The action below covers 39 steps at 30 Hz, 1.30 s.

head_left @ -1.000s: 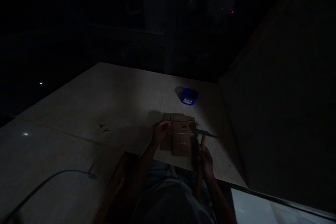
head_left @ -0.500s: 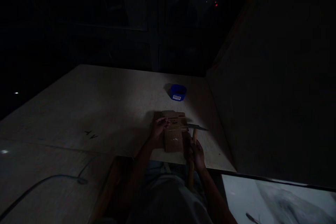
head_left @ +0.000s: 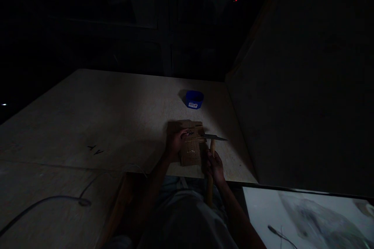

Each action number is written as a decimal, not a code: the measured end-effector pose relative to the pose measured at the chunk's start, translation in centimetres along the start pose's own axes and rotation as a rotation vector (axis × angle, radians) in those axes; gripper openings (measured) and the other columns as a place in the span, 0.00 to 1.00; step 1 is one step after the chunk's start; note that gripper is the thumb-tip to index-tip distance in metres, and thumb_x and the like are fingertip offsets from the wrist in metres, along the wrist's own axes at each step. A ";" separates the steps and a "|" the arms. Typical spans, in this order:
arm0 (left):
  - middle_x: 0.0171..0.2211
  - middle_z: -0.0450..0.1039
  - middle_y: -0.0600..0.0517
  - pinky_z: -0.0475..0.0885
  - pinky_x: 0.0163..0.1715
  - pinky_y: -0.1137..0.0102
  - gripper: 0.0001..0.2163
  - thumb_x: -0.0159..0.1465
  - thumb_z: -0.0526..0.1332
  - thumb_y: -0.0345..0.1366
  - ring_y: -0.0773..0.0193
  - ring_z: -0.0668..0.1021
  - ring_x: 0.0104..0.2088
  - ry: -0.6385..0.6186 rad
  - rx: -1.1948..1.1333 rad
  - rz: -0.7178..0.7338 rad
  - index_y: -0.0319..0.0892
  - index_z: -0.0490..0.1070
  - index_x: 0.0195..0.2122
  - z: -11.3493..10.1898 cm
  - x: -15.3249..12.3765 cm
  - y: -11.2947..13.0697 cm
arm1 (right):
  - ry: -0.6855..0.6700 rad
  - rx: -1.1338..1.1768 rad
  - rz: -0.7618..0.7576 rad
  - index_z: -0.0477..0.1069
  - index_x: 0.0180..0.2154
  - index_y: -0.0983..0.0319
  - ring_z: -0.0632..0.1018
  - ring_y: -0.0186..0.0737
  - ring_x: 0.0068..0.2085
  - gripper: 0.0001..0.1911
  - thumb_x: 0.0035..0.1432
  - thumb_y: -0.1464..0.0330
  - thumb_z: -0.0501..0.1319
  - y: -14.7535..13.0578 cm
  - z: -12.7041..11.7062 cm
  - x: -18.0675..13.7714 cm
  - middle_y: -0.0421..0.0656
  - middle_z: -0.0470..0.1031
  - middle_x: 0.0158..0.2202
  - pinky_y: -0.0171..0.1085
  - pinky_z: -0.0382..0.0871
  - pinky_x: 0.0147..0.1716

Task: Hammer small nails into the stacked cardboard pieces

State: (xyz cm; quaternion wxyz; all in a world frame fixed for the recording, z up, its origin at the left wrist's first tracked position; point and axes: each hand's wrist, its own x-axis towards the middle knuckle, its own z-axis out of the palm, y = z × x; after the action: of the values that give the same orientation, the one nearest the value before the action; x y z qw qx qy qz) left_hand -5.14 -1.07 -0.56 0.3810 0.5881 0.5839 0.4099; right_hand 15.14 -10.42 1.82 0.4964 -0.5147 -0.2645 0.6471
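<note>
A flattened cardboard box [head_left: 191, 151] lies near the front edge of a pale board table [head_left: 117, 113]. My left hand [head_left: 175, 142] rests on the box's top left, with its fingertips pinched over small dark items there. My right hand [head_left: 213, 167] is wrapped round the wooden handle of a hammer [head_left: 210, 155]. The hammer's metal head lies across the box's right edge. The scene is very dark.
A small blue tub [head_left: 194, 99] stands beyond the box. A large upright panel [head_left: 292, 97] rises to the right. A cable [head_left: 52, 202] runs over the near left board. A white sheet [head_left: 306, 218] lies at lower right. Black marks [head_left: 96, 149] are on the table.
The view has shifted, so the box and tub sit further left in frame. My left hand has moved from the box's left edge onto its top, fingers closing over the small items.
</note>
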 end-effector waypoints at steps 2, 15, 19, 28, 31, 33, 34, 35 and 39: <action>0.49 0.80 0.49 0.74 0.54 0.63 0.15 0.68 0.57 0.37 0.59 0.81 0.49 -0.015 0.017 0.008 0.47 0.74 0.55 0.0 0.0 -0.2 | -0.003 -0.002 0.004 0.62 0.37 0.57 0.55 0.25 0.12 0.26 0.49 0.48 0.69 0.0 0.0 0.0 0.26 0.57 0.16 0.27 0.49 0.09; 0.52 0.79 0.52 0.72 0.57 0.63 0.14 0.69 0.57 0.36 0.59 0.80 0.51 -0.031 0.115 0.048 0.50 0.76 0.53 -0.2 -0.1 0.2 | -0.018 -0.078 -0.012 0.63 0.38 0.57 0.55 0.26 0.14 0.26 0.51 0.46 0.67 0.0 0.0 0.1 0.27 0.56 0.17 0.28 0.50 0.11; 0.51 0.79 0.51 0.72 0.57 0.62 0.14 0.68 0.59 0.36 0.59 0.80 0.51 -0.004 0.114 0.084 0.49 0.76 0.53 -0.2 -0.1 -0.2 | -0.014 -0.131 -0.037 0.64 0.37 0.57 0.57 0.27 0.15 0.25 0.52 0.46 0.67 0.0 0.0 0.1 0.29 0.58 0.18 0.28 0.52 0.12; 0.49 0.80 0.49 0.73 0.55 0.64 0.15 0.66 0.61 0.34 0.60 0.81 0.50 0.004 0.007 0.049 0.47 0.75 0.54 0.3 -0.2 -0.9 | -0.151 -0.500 -0.265 0.75 0.41 0.60 0.75 0.41 0.36 0.17 0.61 0.53 0.63 -5.9 1.7 -0.2 0.41 0.76 0.33 0.33 0.69 0.32; 0.50 0.80 0.49 0.73 0.55 0.63 0.15 0.66 0.62 0.35 0.60 0.80 0.51 0.026 -0.010 0.009 0.46 0.74 0.54 0.7 -0.2 -1.1 | -0.244 -0.626 -0.300 0.76 0.44 0.60 0.77 0.44 0.40 0.17 0.63 0.55 0.61 -7.9 2.5 0.0 0.42 0.79 0.37 0.35 0.70 0.38; 0.49 0.80 0.49 0.73 0.55 0.64 0.15 0.66 0.61 0.36 0.60 0.80 0.50 0.047 -0.028 0.000 0.46 0.74 0.54 0.9 -0.3 -1.3 | -0.283 -0.679 -0.311 0.76 0.47 0.60 0.78 0.44 0.41 0.18 0.64 0.55 0.60 -8.4 2.8 0.3 0.42 0.80 0.39 0.36 0.70 0.39; 0.49 0.80 0.49 0.74 0.54 0.64 0.14 0.66 0.61 0.36 0.60 0.80 0.50 0.056 -0.039 -0.002 0.45 0.74 0.53 1.0 -0.3 -1.4 | -0.297 -0.700 -0.316 0.75 0.48 0.60 0.78 0.44 0.41 0.18 0.65 0.55 0.59 -8.5 2.8 0.5 0.43 0.80 0.40 0.36 0.70 0.39; 0.49 0.80 0.48 0.74 0.54 0.64 0.14 0.66 0.61 0.35 0.60 0.81 0.50 0.064 -0.050 -0.003 0.45 0.74 0.53 1.1 -0.4 -1.4 | -0.308 -0.714 -0.324 0.75 0.49 0.60 0.79 0.45 0.41 0.19 0.66 0.56 0.58 -8.5 2.9 0.6 0.43 0.80 0.41 0.37 0.70 0.39; 0.49 0.80 0.49 0.73 0.55 0.63 0.13 0.67 0.61 0.34 0.60 0.80 0.50 0.081 -0.043 -0.009 0.45 0.74 0.53 1.2 -0.6 -1.3 | -0.308 -0.759 -0.356 0.73 0.50 0.60 0.78 0.46 0.43 0.20 0.67 0.55 0.55 -8.6 3.0 0.8 0.44 0.79 0.40 0.38 0.70 0.40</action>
State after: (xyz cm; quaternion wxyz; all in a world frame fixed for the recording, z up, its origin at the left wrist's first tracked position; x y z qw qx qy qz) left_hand -4.48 -1.56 -2.23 0.3715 0.5601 0.5927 0.4439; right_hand 15.59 -5.99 9.80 0.3310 -0.5043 -0.6386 0.4778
